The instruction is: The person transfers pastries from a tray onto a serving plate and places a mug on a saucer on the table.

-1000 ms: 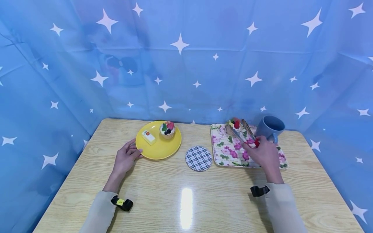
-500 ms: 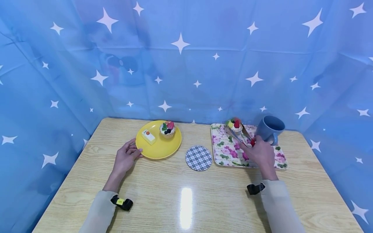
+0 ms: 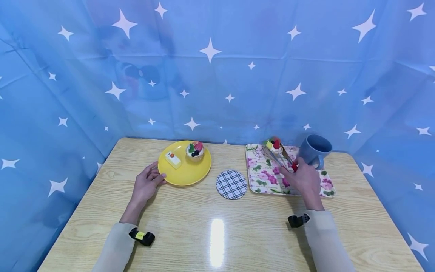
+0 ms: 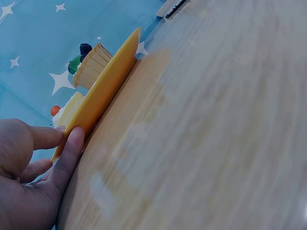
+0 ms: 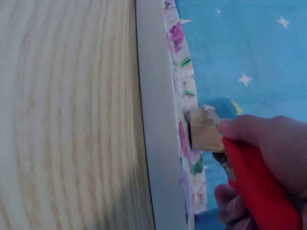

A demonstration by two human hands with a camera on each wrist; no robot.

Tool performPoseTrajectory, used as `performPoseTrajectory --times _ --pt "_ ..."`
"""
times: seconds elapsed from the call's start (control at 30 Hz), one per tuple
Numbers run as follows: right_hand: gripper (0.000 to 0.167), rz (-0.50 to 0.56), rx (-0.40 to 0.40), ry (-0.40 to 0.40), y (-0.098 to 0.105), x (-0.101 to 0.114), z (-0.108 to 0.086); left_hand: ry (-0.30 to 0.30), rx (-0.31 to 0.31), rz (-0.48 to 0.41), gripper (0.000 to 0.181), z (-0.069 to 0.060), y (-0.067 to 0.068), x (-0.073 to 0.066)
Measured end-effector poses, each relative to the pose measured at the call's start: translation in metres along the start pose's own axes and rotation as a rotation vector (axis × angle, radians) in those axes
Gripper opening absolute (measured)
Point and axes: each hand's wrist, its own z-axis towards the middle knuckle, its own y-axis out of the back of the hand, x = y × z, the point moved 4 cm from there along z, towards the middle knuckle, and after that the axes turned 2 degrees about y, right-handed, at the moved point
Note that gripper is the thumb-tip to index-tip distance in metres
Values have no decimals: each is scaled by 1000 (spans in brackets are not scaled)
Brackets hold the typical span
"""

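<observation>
My left hand (image 3: 146,185) pinches the left rim of a yellow plate (image 3: 185,178) between thumb and fingers. On that plate sit a small white-and-yellow cake slice (image 3: 173,160) and a fruit-topped cupcake (image 3: 195,152). My right hand (image 3: 306,179) grips red-handled tongs (image 5: 261,187) over the floral tray (image 3: 263,189). The tongs' metal arms stand on either side of a second fruit-topped cupcake (image 3: 274,145) at the tray's back. In the right wrist view, this cupcake (image 5: 205,130) stands upright on the tray, partly hidden by the hand. Whether both tong tips touch it I cannot tell.
A blue mug (image 3: 310,149) stands at the tray's back right, close to my right hand. A round checked coaster (image 3: 232,184) lies between plate and tray. Behind the wooden table (image 3: 176,226) hangs a blue star-patterned curtain (image 3: 217,83).
My right hand has moved slightly left and forward with the tongs, whose arms now stand closer around the tray's cupcake. My left hand and the plate have stayed in place.
</observation>
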Motion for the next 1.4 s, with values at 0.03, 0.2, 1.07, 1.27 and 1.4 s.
performPoseTrajectory --times 0.03,0.2,1.07,1.27,1.4 --pt "61 0 -6 2 0 0 0 -1 0 -1 66 0 0 1" --pt "58 1 -24 11 0 -2 -1 -2 2 -4 65 1 0 2" --pt "51 49 -37 113 10 26 -16 -5 -2 12 64 0 0 2" --pt "51 26 -47 159 11 38 -19 8 -4 14 65 0 -1 2" --pt "51 27 -36 160 11 46 -21 9 -5 13 65 1 0 1"
